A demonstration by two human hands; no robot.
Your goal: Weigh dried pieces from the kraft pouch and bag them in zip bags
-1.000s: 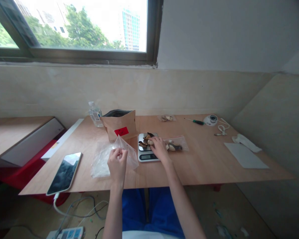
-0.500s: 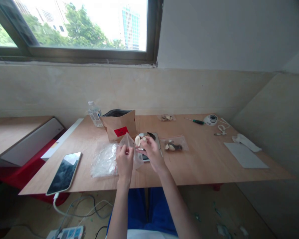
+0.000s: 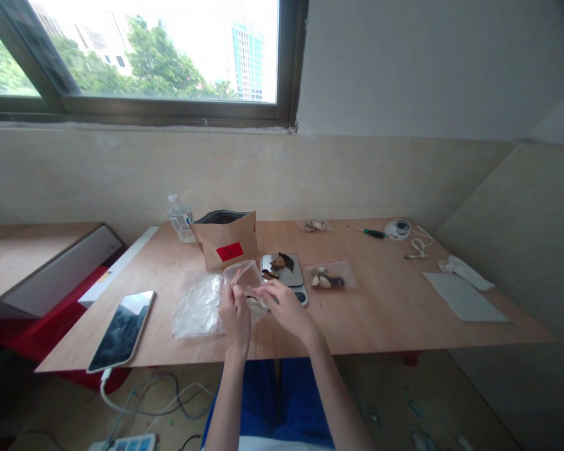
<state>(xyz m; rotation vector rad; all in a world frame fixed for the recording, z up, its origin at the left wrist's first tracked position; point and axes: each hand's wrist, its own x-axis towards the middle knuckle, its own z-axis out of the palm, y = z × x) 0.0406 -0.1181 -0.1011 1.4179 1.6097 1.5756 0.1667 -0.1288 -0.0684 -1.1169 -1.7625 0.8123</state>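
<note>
The left grip (image 3: pixel 235 319) is clamped on the mouth of a clear plastic bag (image 3: pixel 245 275). The right grip (image 3: pixel 286 310) has its fingers together at the opening, and I cannot tell what they hold. Just beyond, a digital kitchen scale (image 3: pixel 282 269) carries dark pieces (image 3: pixel 281 263) on the wooden surface (image 3: pixel 380 313).

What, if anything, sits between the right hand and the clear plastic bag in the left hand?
Nothing visible. The right hand is right at the edge of the clear plastic bag, which the left hand pinches.
</note>
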